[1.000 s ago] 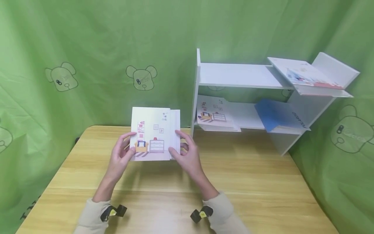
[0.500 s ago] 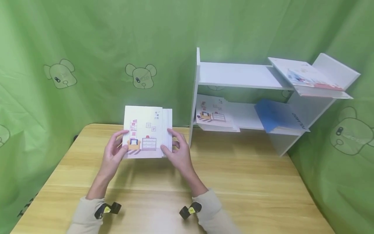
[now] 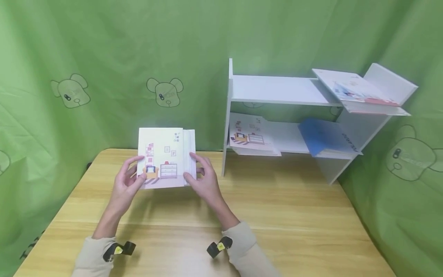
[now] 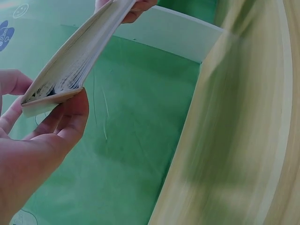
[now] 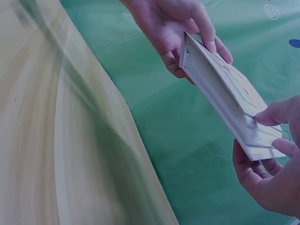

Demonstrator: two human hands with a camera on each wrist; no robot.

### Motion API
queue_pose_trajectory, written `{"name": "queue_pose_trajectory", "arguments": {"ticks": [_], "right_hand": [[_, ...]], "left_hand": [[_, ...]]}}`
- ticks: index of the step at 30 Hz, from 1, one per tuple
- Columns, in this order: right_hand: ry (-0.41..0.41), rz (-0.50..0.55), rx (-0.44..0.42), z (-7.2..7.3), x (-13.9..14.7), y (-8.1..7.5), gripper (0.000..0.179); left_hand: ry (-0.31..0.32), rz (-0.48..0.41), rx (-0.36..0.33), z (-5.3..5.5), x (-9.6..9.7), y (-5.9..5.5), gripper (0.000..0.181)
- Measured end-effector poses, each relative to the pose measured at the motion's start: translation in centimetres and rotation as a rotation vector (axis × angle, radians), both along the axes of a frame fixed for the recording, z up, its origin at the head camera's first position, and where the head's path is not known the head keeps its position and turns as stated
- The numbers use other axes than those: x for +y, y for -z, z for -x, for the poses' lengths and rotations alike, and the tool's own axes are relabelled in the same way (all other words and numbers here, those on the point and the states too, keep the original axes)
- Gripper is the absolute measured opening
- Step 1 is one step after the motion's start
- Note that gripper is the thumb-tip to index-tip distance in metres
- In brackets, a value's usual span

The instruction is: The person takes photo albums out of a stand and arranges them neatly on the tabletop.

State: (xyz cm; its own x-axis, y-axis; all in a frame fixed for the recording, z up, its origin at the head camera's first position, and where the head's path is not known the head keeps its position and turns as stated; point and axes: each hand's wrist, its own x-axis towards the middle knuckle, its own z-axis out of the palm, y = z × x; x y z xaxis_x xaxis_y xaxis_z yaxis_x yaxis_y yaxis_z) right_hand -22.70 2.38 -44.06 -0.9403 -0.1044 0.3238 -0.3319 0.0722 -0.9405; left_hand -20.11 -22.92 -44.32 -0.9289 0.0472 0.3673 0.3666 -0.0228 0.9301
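Observation:
A white book (image 3: 162,148), its cover printed with a yellow armchair and a chest of drawers, is held up above the table. My left hand (image 3: 126,185) grips its left edge, thumb on the cover and fingers behind. On the opposite side, my right hand (image 3: 205,181) holds the right edge, where a strip of lighter layers shows beyond the cover. From the right wrist, the book (image 5: 225,91) appears tilted, with its front cover slightly parted from what lies beneath. In the left wrist view, the page edges of the book (image 4: 77,61) show between its covers.
A white two-tier shelf (image 3: 277,88) stands at the back right of the wooden table (image 3: 283,215). Its lower tier bears a similar armchair book (image 3: 250,132) and a blue book (image 3: 322,134). A picture book (image 3: 360,90) overhangs the top tier. Green curtain (image 3: 114,57) surrounds the table.
Both hands and the book have shifted to the left, farther from the shelf. The head view has also moved slightly. Both hands keep their hold on the book.

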Motion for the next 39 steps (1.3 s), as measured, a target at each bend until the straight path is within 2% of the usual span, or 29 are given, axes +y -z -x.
{"name": "queue_pose_trajectory", "arguments": {"ticks": [4, 11, 23, 39], "right_hand": [[0.005, -0.030, -0.005, 0.1, -0.5, 0.3, 0.066], [0.029, -0.124, -0.006, 0.4, -2.0, 0.7, 0.069], [0.061, -0.203, -0.012, 1.1, -4.3, 1.4, 0.070], [0.074, -0.197, -0.036, 1.5, -5.3, 1.9, 0.072]], "left_hand": [[-0.004, 0.005, -0.003, 0.0, -0.6, 0.2, 0.055], [-0.047, 0.010, -0.005, 0.3, -1.8, 0.5, 0.054], [-0.099, 0.004, -0.047, 0.6, -3.3, 1.2, 0.054], [-0.132, -0.004, -0.106, 1.0, -3.8, 1.5, 0.054]]}}
